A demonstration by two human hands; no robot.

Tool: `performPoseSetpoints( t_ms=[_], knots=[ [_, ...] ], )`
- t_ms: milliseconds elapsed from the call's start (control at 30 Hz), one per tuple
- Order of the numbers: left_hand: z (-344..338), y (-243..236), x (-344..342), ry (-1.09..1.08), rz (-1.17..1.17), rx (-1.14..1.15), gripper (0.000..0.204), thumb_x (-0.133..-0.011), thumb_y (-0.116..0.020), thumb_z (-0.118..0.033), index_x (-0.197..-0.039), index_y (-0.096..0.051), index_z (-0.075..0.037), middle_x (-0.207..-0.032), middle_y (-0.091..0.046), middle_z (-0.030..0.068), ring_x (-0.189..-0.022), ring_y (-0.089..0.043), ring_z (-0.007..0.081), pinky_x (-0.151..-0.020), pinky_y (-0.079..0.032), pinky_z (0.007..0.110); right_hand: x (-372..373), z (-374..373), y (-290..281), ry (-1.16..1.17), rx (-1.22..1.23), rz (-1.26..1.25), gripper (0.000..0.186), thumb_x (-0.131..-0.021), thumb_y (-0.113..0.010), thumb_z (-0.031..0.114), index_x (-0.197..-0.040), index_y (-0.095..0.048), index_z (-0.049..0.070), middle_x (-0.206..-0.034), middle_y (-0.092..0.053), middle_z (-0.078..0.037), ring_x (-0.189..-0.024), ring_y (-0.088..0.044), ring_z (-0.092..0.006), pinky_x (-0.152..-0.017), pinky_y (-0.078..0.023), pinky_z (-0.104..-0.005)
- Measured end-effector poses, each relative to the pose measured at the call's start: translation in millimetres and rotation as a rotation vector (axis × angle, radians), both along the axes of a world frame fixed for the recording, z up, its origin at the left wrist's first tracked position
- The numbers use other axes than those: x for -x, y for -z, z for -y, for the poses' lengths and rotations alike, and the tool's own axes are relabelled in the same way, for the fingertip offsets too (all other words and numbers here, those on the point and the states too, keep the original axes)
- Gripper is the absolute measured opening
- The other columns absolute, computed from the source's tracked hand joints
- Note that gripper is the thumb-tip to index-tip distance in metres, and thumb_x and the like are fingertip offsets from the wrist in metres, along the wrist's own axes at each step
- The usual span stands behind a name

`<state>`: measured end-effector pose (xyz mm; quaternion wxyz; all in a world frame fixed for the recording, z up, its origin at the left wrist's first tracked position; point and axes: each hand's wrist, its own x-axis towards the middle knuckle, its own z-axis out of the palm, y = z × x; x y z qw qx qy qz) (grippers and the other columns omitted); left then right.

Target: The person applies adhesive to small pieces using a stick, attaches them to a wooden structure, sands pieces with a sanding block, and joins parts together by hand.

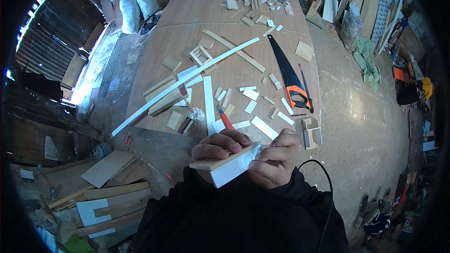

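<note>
A: hands status?

B: Both up close to the chest, dark sleeves coming in from the lower edge. Left hand (216, 150) knuckles up, fingers curled over, thumb tucked under in a clamping grip.

A: right?

B: Right hand (275, 159) touching the left's side, fingers bent inward, fingertips pinching. Wrists roughly level, forearms angled in toward each other.

White filled sacks (137, 5) at the table's far-left corner
</note>
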<state>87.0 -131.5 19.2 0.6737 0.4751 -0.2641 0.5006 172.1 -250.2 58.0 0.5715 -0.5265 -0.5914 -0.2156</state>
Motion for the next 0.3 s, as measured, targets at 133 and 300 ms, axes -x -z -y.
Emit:
performPoseSetpoints(
  t_ms=[133,300],
  knots=[
    [-2.6,1.4,1.6,-0.006,0.028,0.005,0.034,-0.09,-0.067,-0.024,-0.116,-0.058,-0.004,-0.115,-0.061,0.0172,-0.108,-0.061,0.0375,-0.09,-0.054,0.05,-0.7,0.8,-2.5,-0.037,0.026,0.013,0.032,-0.064,-0.078,0.017,-0.094,-0.069,0.022,-0.092,-0.056,0.003,-0.086,-0.041,-0.0195,-0.069,-0.031,-0.0362],
    [-8.4,7.5,7.3,0.058,0.033,-0.073,0.036,-0.09,-0.066,-0.024,-0.118,-0.055,-0.005,-0.118,-0.059,0.018,-0.111,-0.059,0.039,-0.09,-0.053,0.052,4.0,-2.9,3.2,-0.05,-0.068,0.017,0.033,-0.065,-0.077,0.018,-0.097,-0.069,0.022,-0.093,-0.057,0.003,-0.086,-0.041,-0.0195,-0.07,-0.03,-0.0379]
  ],
)
